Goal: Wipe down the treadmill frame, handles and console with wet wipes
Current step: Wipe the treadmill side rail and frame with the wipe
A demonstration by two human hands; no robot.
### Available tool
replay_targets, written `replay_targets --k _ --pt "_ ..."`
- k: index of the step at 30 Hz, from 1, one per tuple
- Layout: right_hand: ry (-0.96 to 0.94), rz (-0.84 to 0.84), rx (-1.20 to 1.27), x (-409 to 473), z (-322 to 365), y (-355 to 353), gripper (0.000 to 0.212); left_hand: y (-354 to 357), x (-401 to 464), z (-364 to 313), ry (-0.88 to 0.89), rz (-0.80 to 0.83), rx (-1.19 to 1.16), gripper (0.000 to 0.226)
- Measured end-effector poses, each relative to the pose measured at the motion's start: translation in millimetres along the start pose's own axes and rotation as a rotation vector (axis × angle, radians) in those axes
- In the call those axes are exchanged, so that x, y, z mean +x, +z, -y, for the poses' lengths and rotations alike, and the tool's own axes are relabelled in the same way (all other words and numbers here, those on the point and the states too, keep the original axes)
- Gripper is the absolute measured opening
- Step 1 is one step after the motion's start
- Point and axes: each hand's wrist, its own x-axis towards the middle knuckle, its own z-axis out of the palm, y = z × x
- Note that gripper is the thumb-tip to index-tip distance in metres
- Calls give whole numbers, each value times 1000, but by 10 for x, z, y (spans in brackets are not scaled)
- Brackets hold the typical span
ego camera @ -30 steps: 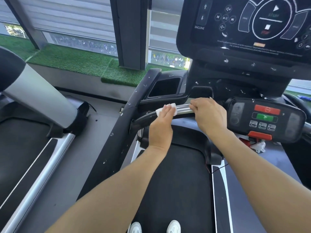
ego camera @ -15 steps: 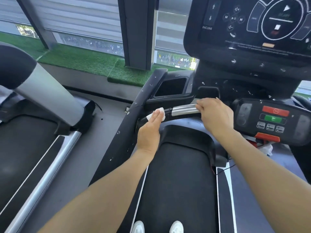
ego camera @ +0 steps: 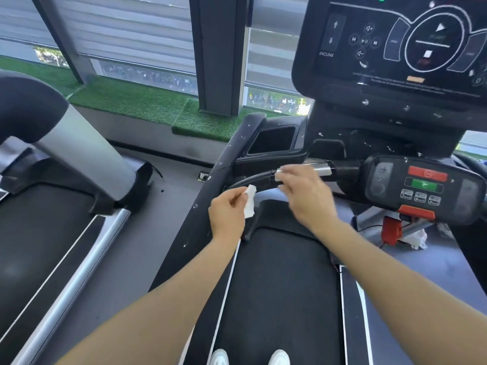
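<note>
One wet wipe [ego camera: 249,204] pinched in your left hand [ego camera: 228,212] fingers, frame centre; right hand [ego camera: 303,191] blurred, fingers' state unclear, at the handle [ego camera: 320,168].

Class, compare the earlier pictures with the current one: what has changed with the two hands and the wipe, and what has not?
The left hand has lifted the wet wipe off the handlebar and pulled back toward the person, still pinching it. The right hand has let go of the silver grip and moved left toward the wipe. Console and control panel look unchanged.

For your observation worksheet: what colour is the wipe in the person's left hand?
White. The wipe shows best in the head view, pinched in the left hand.
</note>
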Motion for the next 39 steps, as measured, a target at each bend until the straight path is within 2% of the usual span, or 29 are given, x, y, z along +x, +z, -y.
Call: replay_targets --k 2,4,6,8,11,13,16,18,21,24,27,30,33,36,39 --pt "-13 137 142 -74 232 167 29 -83 40 -35 -193 15 -224 11" --pt "2 194 212 -74 374 306 30 -138 46 -100 -303 73 -351 12" --pt "-4 168 215 -46 445 382 26 -162 29 -156 -354 141 -467 7" --pt "5 140 237 -37 465 433 20 -164 0 -197 -383 197 -552 15" --pt "1 52 250 -34 429 455 9 -171 12 -189 -364 283 -568 16" --pt "-65 -80 175 -5 321 442 6 -200 44 -178 -257 336 -463 11" --pt "-156 -255 -31 81 74 425 17 -363 160 -37 113 221 121 14" --pt "-147 -231 -83 135 -43 483 18 -519 207 105 252 151 388 19" --pt "-219 -189 -119 206 -30 645 15 -719 251 326 305 139 588 26" --pt "-301 -162 -144 344 156 791 27 -808 251 383 277 157 648 29" --pt "-341 -64 -138 507 403 926 35 -819 268 329 229 185 680 30" --pt "-386 -18 -158 545 431 923 33 -823 298 289 205 202 710 30" --pt "-386 -105 -161 367 199 767 29 -828 294 302 214 194 716 29" --pt "-352 -186 -201 239 159 765 35 -831 294 323 219 187 711 30" --pt "-398 -162 -204 298 326 1035 31 -833 305 315 222 195 719 30"
